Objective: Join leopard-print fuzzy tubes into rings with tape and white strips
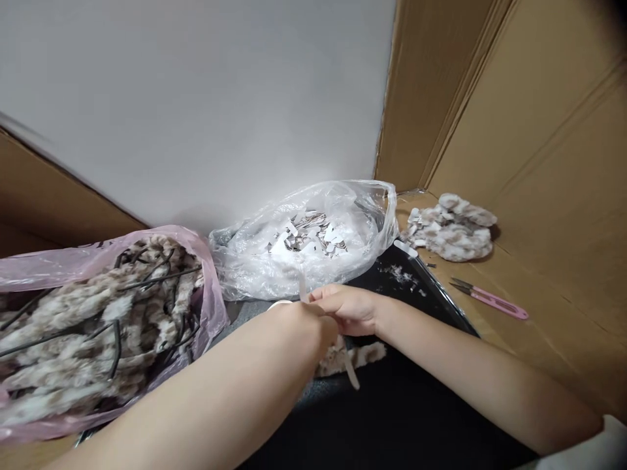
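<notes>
My left hand (307,321) and my right hand (350,308) meet over the black surface (392,398), both closed. A pale narrow strip (351,371) sticks out below them, and a similar end (302,286) shows above. Beneath the hands lies a fuzzy beige-and-white piece (367,354), partly covered by them. The right hand's fingers are pinched together; what they grip is hidden. The left hand's fingers are mostly hidden behind its own back and wrist.
Behind the hands, a clear plastic bag (245,271) holds white pieces. A pink bag (215,287) of fuzzy strips and dark cords lies left. At right are a fuzzy bundle (453,228) and pink snips (494,301) on cardboard. Cardboard walls (553,163) stand around.
</notes>
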`<state>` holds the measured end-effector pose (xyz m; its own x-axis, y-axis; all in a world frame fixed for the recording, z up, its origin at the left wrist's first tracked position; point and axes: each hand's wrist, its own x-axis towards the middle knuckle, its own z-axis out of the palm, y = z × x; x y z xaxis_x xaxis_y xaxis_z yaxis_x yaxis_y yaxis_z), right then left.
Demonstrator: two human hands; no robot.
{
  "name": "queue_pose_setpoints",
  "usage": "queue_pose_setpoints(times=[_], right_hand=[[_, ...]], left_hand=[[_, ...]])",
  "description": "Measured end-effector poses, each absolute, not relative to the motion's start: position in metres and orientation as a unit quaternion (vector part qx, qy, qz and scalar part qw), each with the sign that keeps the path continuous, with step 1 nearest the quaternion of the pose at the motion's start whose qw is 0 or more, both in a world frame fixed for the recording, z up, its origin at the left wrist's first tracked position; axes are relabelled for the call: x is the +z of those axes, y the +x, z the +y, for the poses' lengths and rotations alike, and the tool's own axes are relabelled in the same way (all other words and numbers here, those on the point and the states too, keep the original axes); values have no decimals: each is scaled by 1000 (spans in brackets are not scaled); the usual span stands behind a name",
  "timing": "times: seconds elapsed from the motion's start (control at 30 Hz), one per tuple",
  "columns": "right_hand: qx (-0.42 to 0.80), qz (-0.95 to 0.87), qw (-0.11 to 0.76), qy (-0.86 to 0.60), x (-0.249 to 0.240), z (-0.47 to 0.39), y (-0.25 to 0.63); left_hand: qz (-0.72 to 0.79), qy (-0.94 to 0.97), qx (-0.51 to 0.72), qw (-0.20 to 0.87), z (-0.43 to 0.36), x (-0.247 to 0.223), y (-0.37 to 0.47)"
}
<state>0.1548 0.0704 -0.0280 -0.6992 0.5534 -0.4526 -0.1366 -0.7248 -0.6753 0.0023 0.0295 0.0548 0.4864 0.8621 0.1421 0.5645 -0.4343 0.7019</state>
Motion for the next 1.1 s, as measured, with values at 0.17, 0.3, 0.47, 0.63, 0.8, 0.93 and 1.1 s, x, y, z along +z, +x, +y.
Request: queue_pose_setpoints(times=[0.17, 0.3, 0.47, 0.63, 0.8, 0.93, 1.1], right_hand=[[833, -350, 240, -356, -6, 76, 167], [817, -376, 271, -342, 0, 72, 168], [794, -396, 302, -348, 3, 65, 166], [744, -438, 343, -369, 5, 61, 164], [720, -462, 370, -362, 11, 57, 165], [696, -489, 388, -355, 16, 54, 165], [683, -511, 395, -341, 16, 46, 163]], left_hand=[[376, 875, 160, 259, 21, 65, 1], [373, 890, 195, 177, 8, 57, -8], [391, 885, 213, 140, -5, 47, -17], [400, 872, 257, 118, -8, 35, -16], [444, 837, 306, 91, -6, 25, -17], [449, 833, 285, 155, -1, 23, -19], [422, 830, 286, 227, 5, 23, -17]])
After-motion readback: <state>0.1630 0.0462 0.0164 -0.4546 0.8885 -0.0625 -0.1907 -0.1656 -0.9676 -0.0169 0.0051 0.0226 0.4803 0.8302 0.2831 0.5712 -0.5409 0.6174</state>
